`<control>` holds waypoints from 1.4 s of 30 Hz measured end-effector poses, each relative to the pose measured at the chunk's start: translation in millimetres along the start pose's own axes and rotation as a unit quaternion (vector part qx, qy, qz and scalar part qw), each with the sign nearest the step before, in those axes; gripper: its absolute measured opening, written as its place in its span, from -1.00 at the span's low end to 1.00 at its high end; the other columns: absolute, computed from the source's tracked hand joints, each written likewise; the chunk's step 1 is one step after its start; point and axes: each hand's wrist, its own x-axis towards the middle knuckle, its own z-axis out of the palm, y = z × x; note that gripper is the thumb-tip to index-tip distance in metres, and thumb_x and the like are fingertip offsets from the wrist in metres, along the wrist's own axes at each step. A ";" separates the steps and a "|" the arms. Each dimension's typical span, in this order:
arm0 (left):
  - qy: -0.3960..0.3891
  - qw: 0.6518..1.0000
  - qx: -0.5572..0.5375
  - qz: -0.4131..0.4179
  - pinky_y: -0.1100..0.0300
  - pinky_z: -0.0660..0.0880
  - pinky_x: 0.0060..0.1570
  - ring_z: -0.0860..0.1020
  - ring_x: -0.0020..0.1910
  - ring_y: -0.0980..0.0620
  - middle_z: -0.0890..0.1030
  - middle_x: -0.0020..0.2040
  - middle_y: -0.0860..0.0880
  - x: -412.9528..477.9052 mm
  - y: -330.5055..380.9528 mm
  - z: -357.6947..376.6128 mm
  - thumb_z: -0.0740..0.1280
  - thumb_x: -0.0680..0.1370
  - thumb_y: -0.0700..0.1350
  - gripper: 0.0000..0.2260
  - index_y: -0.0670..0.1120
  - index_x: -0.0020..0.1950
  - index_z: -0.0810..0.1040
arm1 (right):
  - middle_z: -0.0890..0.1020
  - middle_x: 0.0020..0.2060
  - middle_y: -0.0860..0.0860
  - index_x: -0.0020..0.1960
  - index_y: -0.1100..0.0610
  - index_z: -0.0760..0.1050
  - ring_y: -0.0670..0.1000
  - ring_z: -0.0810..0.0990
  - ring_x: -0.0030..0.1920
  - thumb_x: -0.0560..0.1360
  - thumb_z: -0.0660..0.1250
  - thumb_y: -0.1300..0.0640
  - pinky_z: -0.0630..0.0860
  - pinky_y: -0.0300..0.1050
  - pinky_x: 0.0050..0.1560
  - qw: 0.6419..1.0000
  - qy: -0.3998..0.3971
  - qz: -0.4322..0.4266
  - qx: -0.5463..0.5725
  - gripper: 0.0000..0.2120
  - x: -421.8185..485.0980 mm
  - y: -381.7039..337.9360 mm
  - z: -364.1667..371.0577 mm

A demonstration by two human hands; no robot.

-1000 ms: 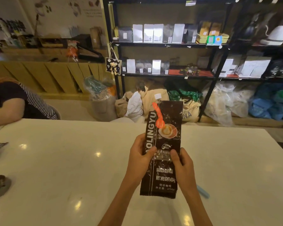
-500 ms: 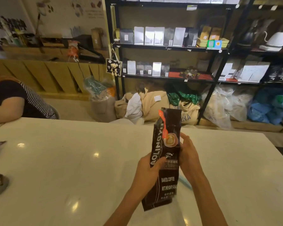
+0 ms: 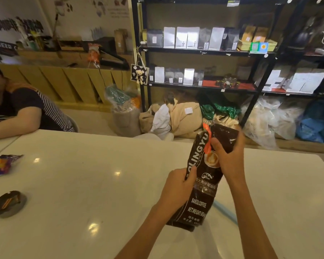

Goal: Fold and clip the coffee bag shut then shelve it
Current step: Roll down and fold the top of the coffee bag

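Observation:
A dark brown coffee bag (image 3: 204, 186) with white lettering stands tilted on the white table (image 3: 82, 193), its top leaning right. My left hand (image 3: 178, 187) grips the bag's left edge at mid-height. My right hand (image 3: 228, 156) wraps around the bag's upper part, thumb across the front. An orange strip (image 3: 207, 141) hangs down the front near the top. A light blue clip (image 3: 225, 212) lies on the table behind the bag, partly hidden by my right forearm. Black shelves (image 3: 200, 51) with rows of coffee bags stand beyond the table.
A person in a striped top (image 3: 24, 111) leans on the table at the far left. A purple wrapper (image 3: 2, 164) and a dark round item (image 3: 8, 202) lie near the left edge. Sacks and plastic bags (image 3: 176, 118) crowd the floor below the shelves.
My right hand has slid up from the bag's lower side to its top. The bag has tilted rightward, and the view has shifted left.

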 end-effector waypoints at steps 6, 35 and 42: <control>-0.019 0.981 0.177 0.081 0.15 0.50 -0.31 0.60 -0.31 -0.01 0.67 -0.23 -0.07 5.4 10.3 -1.3 0.13 0.66 0.10 -0.69 -0.04 -0.15 0.48 | 0.73 0.01 0.03 -0.02 0.04 0.69 0.08 0.61 0.17 0.61 0.15 -0.20 0.28 0.17 0.41 0.735 -0.126 -0.517 -0.421 -0.57 14.9 -24.4 4.6; 0.106 0.991 -0.077 0.019 0.37 0.58 -0.28 0.68 -0.25 0.19 0.70 -0.25 0.06 9.6 4.2 10.1 0.21 0.64 0.08 -0.73 0.03 -0.17 0.57 | 0.74 -0.16 -0.03 0.02 0.04 0.60 -0.07 0.72 -0.18 0.48 0.16 -0.40 0.63 -0.18 -0.22 0.997 -0.035 0.076 0.004 -0.46 -23.2 26.1 14.7; 0.049 0.987 -0.150 0.029 0.14 0.66 -0.18 0.72 -0.19 0.02 0.74 -0.16 -0.03 10.7 -9.7 4.1 0.21 0.64 0.09 -0.71 -0.04 -0.08 0.62 | 0.77 -0.16 -0.04 -0.04 -0.05 0.64 -0.06 0.74 -0.16 0.57 0.01 -0.34 0.57 -0.16 -0.16 0.978 -0.024 0.182 0.100 -0.47 -31.7 21.7 11.2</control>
